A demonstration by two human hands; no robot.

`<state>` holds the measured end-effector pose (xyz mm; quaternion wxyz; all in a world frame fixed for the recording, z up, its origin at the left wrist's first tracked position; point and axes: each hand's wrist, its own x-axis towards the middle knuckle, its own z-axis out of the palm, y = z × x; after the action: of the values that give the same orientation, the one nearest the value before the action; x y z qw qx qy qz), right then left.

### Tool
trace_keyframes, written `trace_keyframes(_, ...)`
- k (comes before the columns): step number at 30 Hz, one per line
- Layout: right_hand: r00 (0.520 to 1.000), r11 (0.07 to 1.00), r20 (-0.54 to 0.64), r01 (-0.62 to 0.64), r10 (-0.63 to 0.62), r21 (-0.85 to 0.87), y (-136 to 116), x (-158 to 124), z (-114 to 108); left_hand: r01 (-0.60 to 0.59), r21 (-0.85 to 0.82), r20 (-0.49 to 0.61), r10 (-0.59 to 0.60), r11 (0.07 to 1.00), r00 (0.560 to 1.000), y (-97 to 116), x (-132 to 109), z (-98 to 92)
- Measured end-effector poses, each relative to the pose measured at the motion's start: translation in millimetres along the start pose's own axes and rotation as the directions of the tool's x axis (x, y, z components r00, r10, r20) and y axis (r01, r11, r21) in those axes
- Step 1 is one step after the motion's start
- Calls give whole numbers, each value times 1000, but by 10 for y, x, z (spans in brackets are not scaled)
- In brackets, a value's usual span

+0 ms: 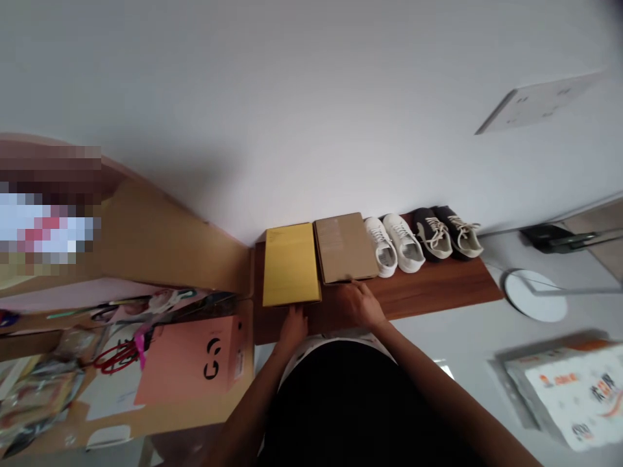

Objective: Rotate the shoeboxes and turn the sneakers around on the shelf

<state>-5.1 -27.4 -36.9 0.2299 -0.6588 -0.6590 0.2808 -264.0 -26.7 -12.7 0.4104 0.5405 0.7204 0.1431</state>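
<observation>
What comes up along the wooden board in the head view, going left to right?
Along the wooden board: yellow flat packet → kraft cardboard box → pair of white sneakers → pair of dark grey sneakers with cream laces

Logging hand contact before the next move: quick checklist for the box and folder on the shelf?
Right hand at the near edge of the cardboard box: ok, fingers appear to touch it.
Left hand at the yellow folder: cannot tell if it touches.
Box and folder side by side, not stacked: ok.
Both lying flat on the wooden shelf: ok.
White shoes clear of the box: cannot tell, they sit right beside it.
</observation>
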Motion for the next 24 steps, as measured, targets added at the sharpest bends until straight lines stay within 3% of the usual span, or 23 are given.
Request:
trace_keyframes(2,989,998,-138,-39,45,48,303,-164,-267,62,-107,-25,-65,992,998,56,-73,10)
trace_keyframes(4,955,991,-268,-131,131,20,654,-282,-601,133,-171,32,-129,976,991,213,-156,137)
trace_keyframes(7,920,957,-327,-265,214,-118,1067,-243,-1079,108,-239,228,-52,965,972,738,-205,639)
trace_keyframes(9,943,940,-239,-282,233,-192,1178,-20,-1283,-72,-250,267,141,966,953,1258,-114,1142)
trace_keyframes(11,955,928,-72,-296,287,-225,1169,323,-1370,-245,-214,213,290,945,933,1805,88,1661)
trace_keyframes(13,893,868,79,-405,443,-288,1115,680,-1385,-242,-137,134,260,961,956,2257,341,2078)
trace_keyframes(15,836,834,179,-451,519,-317,1098,935,-1398,-112,-57,111,117,992,987,2537,555,2321)
trace_keyframes(17,825,835,197,-469,530,-287,1171,1021,-1462,-38,-14,61,38,999,997,2639,670,2395)
trace_keyframes(19,852,858,132,-483,507,-177,1336,951,-1574,-29,-35,-14,29,999,999,2621,687,2363)
trace_keyframes(21,869,869,43,-494,493,25,1552,805,-1690,-8,-136,-58,0,991,998,2558,654,2311)
trace_keyframes(24,853,798,13,-493,521,347,1826,639,-1762,90,-332,-32,-107,939,994,2493,628,2318)
